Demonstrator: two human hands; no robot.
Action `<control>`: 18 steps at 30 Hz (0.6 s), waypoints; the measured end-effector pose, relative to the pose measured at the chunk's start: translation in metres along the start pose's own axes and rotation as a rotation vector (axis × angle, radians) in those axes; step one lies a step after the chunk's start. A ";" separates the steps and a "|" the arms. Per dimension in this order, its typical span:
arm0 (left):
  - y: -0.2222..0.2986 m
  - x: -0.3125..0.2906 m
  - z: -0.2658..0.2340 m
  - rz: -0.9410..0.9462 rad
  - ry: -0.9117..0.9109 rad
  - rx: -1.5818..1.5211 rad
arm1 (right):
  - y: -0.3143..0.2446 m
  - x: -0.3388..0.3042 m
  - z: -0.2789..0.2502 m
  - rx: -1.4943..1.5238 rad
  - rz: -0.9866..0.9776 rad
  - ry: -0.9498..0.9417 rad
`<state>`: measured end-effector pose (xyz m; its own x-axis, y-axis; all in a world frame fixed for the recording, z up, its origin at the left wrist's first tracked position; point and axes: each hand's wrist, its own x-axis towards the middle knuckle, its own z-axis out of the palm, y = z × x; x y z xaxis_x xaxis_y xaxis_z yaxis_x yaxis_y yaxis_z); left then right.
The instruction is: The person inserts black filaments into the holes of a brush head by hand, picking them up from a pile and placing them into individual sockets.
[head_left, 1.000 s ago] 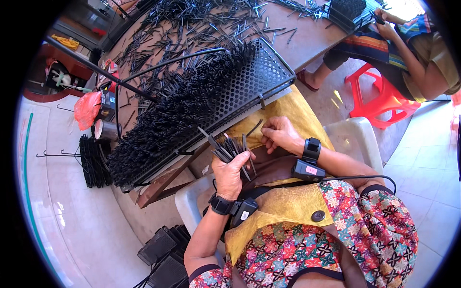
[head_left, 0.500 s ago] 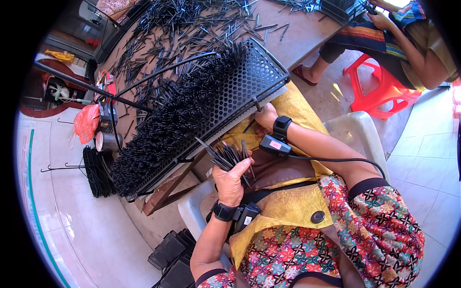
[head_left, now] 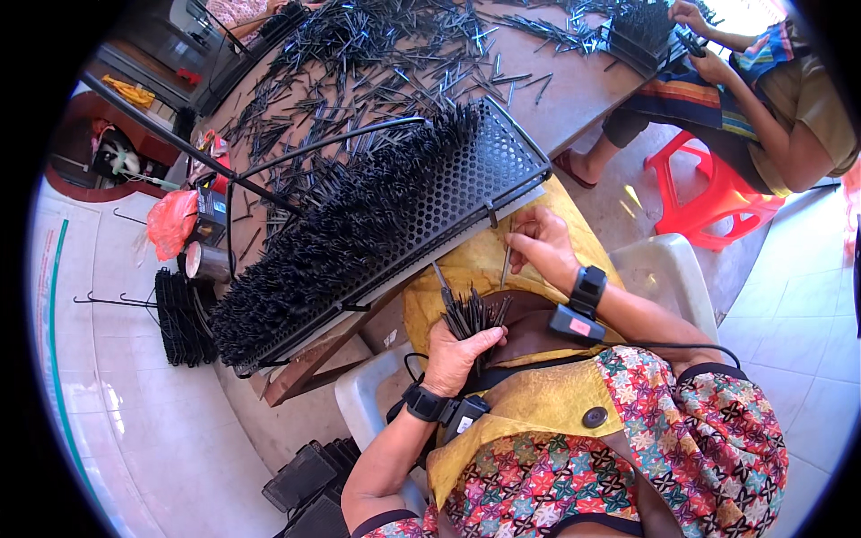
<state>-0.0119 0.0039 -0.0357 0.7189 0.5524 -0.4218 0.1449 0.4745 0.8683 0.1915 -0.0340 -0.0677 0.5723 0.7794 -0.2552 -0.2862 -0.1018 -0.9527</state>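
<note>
Nearest, a yellow apron (head_left: 525, 408) with a dark round button (head_left: 595, 417) covered the person's lap and chest, between patterned sleeves (head_left: 686, 412). Each wrist wore a black band with a small box. The left hand (head_left: 456, 359) was closed around a bundle of thin dark sticks (head_left: 473, 316), thumb laid across them, their ends fanning up toward the tray. Just beyond, to the right, the right hand (head_left: 543, 247) was nearly shut, with thumb and fingers pinching one thin stick (head_left: 508, 260) that hung down near the bundle's upper ends. Behind the right forearm showed the pale plastic chair (head_left: 668, 278).

Past the hands, a black perforated tray (head_left: 480, 166) lay slantwise over the near edge of the bench (head_left: 574, 99). Closely packed black pieces (head_left: 332, 220) stood up from most of it, leaving bare holes toward its right end. Left of it sat a tin (head_left: 206, 262) and a reddish plastic bag (head_left: 170, 224); lower down, a black rack (head_left: 184, 314) with long hooks was against the pale surface.

Farther over the bench, loose sticks (head_left: 377, 45) were strewn in a heap. At the far right a co-worker (head_left: 798, 125), beside a red stool (head_left: 713, 175), had both hands at another filled tray (head_left: 641, 40).
</note>
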 end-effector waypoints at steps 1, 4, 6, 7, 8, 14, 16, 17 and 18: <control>0.000 0.000 -0.001 0.019 -0.008 0.011 | -0.008 -0.009 0.000 0.015 -0.084 -0.040; 0.003 0.000 -0.003 0.059 -0.018 0.021 | -0.023 -0.017 0.003 -0.046 -0.360 -0.077; 0.010 0.000 -0.003 0.064 -0.014 -0.004 | -0.038 -0.017 0.012 -0.149 -0.587 -0.046; 0.013 0.000 -0.002 0.087 0.010 -0.046 | -0.046 -0.015 0.018 -0.137 -0.626 -0.050; 0.015 -0.001 -0.002 0.110 0.035 -0.088 | -0.055 -0.010 0.026 -0.168 -0.703 -0.030; 0.033 -0.004 -0.001 0.180 0.140 -0.202 | -0.078 0.037 0.056 -0.351 -1.054 0.086; 0.035 -0.006 -0.003 0.190 0.151 -0.199 | -0.079 0.041 0.065 -0.373 -1.084 0.073; 0.036 -0.005 -0.003 0.204 0.144 -0.199 | -0.078 0.043 0.068 -0.395 -1.124 0.073; 0.036 -0.005 -0.004 0.216 0.138 -0.201 | -0.078 0.044 0.071 -0.418 -1.164 0.071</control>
<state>-0.0127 0.0209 -0.0029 0.6171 0.7367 -0.2766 -0.1486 0.4542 0.8784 0.1846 0.0520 0.0068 0.3657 0.5046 0.7821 0.6801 0.4288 -0.5947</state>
